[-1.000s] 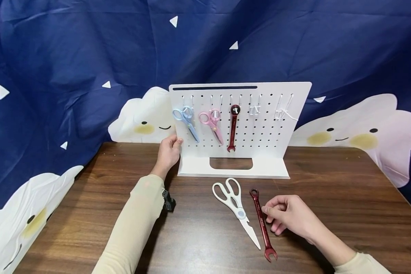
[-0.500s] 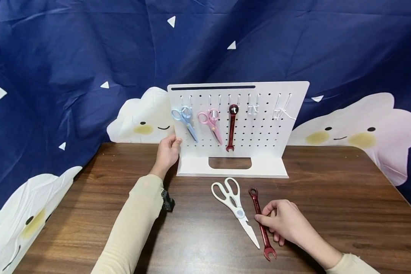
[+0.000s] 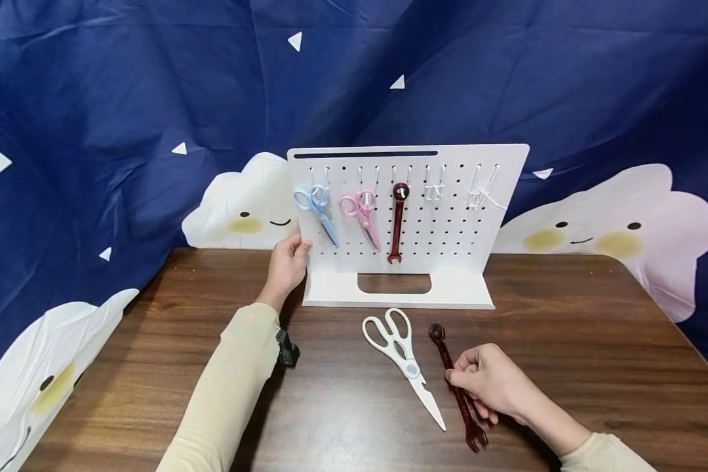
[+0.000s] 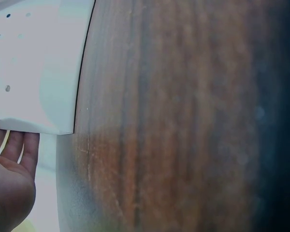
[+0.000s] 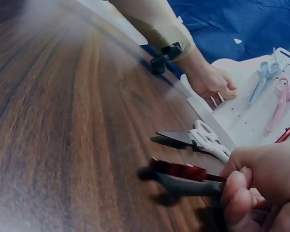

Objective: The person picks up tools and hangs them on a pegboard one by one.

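In the head view my right hand (image 3: 490,381) pinches a dark red combination wrench (image 3: 465,412) by the middle of its shank, between thumb and fingers. The right wrist view has the wrench's red end (image 5: 179,170) tipped close over the tabletop, with a dark reflection or shadow under it. My left hand (image 3: 288,267) grips the left edge of a white pegboard stand (image 3: 460,288), thumb in front; the left wrist view shows fingers (image 4: 30,152) reaching behind the board. White kitchen scissors (image 3: 410,369) lie left of the wrench, blades toward me.
From the board hang blue scissors (image 3: 324,216), pink scissors (image 3: 366,219) and another red wrench (image 3: 397,226). Two white wire hooks (image 3: 433,191) to their right carry no tool. Behind the wooden table (image 3: 543,314) hangs a blue curtain (image 3: 448,39) with cloud prints.
My right hand has closed its fingers on the red wrench, which has turned and shifted slightly from where it lay. The left hand keeps its grip on the pegboard.
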Demonstrator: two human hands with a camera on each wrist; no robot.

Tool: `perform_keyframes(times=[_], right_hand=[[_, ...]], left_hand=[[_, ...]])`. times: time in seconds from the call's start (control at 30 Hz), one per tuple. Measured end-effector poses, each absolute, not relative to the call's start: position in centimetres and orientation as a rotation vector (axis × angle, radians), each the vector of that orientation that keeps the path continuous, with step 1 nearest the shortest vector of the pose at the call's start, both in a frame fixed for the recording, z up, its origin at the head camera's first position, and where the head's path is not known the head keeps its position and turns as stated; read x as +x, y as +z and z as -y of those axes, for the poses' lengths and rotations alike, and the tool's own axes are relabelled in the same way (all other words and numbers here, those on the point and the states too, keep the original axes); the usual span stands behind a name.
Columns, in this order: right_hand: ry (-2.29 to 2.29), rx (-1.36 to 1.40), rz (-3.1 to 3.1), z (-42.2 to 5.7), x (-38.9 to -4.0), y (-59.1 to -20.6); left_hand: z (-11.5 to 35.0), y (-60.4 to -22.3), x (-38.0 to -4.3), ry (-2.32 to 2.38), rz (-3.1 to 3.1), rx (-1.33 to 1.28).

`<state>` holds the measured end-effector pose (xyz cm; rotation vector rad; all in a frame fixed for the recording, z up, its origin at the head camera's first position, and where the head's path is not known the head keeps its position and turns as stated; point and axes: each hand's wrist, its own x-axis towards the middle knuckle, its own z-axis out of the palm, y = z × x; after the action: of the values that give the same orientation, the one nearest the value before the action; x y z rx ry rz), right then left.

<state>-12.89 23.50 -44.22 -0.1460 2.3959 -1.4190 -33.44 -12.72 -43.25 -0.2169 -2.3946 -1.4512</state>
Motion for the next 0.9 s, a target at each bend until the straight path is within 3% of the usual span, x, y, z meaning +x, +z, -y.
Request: perform_keyframes(times=[0.9], right_hand=[[-1.741, -0.226, -2.293, -24.6, -14.4, -42.7]], left_hand=[[12.7, -43.2, -33.4, -1.442, 2.399, -0.217]])
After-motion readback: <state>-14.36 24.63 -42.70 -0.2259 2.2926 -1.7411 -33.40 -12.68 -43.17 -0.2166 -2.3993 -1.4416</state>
